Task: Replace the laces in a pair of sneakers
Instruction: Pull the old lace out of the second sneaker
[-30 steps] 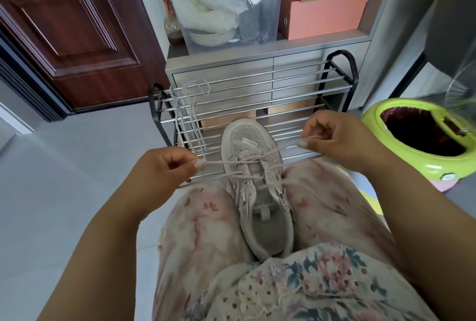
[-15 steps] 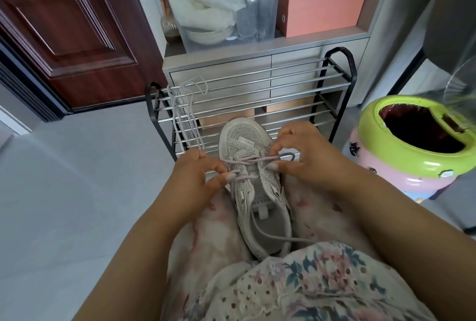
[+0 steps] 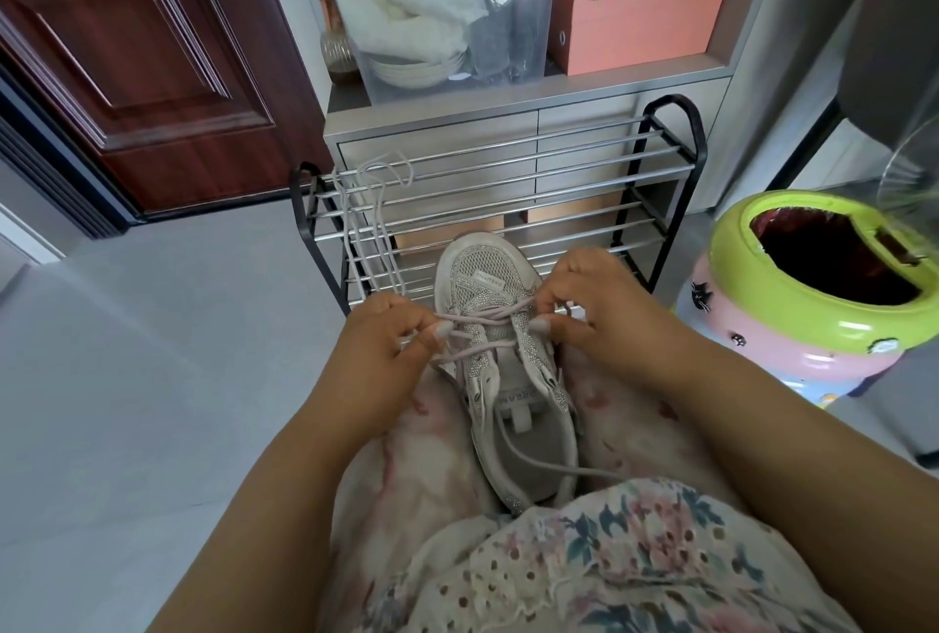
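A pale grey sneaker [image 3: 480, 277] with sparkly eyelet strips lies between my knees, toe pointing away from me. A pale pink lace [image 3: 482, 315] crosses its upper eyelets. My left hand [image 3: 378, 358] pinches the lace at the shoe's left side. My right hand [image 3: 592, 312] pinches the lace at the right side. One loose lace end [image 3: 549, 466] trails over the shoe's opening toward my lap. A second, whitish lace [image 3: 363, 236] hangs draped over the left end of the shoe rack.
A black-framed metal shoe rack [image 3: 559, 185] stands just beyond the sneaker, against a grey drawer unit. A green-and-pink bin [image 3: 792, 327] sits to the right. A brown door [image 3: 152, 63] is at the left, with grey floor [image 3: 152, 378] in front.
Both hands came in from pulling the lace ends wide apart to pinching the lace close beside the eyelets. A loose end now lies across the shoe opening.
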Tool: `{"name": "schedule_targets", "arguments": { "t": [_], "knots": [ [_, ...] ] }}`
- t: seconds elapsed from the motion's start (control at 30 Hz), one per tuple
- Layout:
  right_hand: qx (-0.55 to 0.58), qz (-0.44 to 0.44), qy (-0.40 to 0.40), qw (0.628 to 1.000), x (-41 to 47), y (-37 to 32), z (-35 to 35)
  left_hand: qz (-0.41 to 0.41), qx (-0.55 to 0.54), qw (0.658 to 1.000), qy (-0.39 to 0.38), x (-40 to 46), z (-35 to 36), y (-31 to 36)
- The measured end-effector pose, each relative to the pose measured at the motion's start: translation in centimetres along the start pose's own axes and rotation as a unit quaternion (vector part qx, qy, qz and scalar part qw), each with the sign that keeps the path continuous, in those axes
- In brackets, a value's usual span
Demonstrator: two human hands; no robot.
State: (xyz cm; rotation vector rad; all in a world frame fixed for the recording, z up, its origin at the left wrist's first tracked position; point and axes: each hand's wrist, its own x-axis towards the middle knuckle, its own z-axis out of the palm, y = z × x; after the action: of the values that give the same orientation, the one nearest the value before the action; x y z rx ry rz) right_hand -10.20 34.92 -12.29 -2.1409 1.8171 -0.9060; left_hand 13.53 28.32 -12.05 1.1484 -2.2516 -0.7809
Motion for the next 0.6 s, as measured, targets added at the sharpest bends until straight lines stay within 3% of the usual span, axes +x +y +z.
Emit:
{"name": "schedule_targets", "arguments": {
  "t": [0.13, 0.2, 0.33, 0.6],
  "knots": [
    [-0.011, 0.104, 0.147, 0.984, 0.2, 1.7, -1.8, -0.012, 0.028, 0.995, 0.096, 0.1, -1.9, -1.6],
    [-0.011, 0.153, 0.193, 0.969, 0.3, 2.5, -2.6, -0.042, 0.035, 0.994, 0.097, 0.0, -2.4, -1.9],
    [0.022, 0.161, 0.116, 0.980, -0.1, 2.0, -1.8, -0.086, 0.046, 0.994, 0.045, -0.3, -1.7, -1.7],
    [0.026, -0.017, 0.017, 0.999, -0.5, -0.3, -0.2, -0.013, 0.046, 0.999, 0.004, -0.6, 0.4, 0.8]
  ]
}}
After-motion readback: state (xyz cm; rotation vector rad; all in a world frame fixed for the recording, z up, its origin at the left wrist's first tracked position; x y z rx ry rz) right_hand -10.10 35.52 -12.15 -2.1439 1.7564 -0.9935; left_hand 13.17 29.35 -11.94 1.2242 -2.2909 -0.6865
